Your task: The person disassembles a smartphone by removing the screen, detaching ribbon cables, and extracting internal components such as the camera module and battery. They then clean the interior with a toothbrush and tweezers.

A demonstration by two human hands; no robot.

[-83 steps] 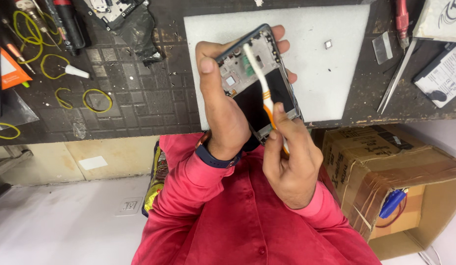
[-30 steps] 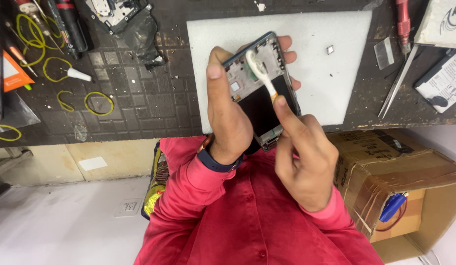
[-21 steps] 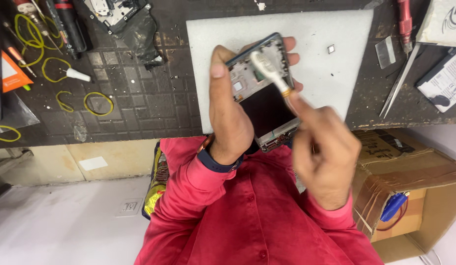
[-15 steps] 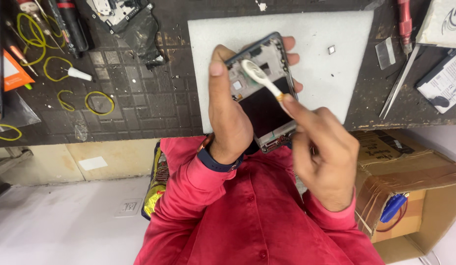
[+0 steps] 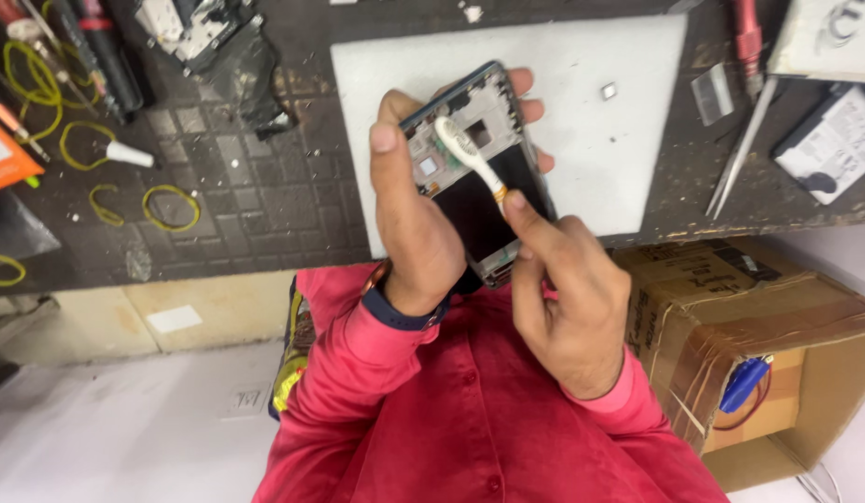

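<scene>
Head view: left hand (image 5: 416,224) cradles phone frame (image 5: 479,168); right hand (image 5: 567,298) presses toothbrush (image 5: 468,154).

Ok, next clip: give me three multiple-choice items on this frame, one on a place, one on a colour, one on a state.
1. Where does the brush head of the toothbrush rest?
A. on the cardboard box
B. on the upper part of the opened phone frame
C. on the yellow wire loops

2. What colour is the mat under the phone frame?
A. white
B. red
C. green

3. How is the phone frame held?
A. lying flat, untouched
B. gripped in the left hand, off the mat
C. clamped in a vice

Key: 1 B, the bristles sit on the exposed upper section. 2 A, the sheet on the dark bench is white. 3 B, the left thumb and fingers wrap its edges while the right hand holds the brush handle.
</scene>
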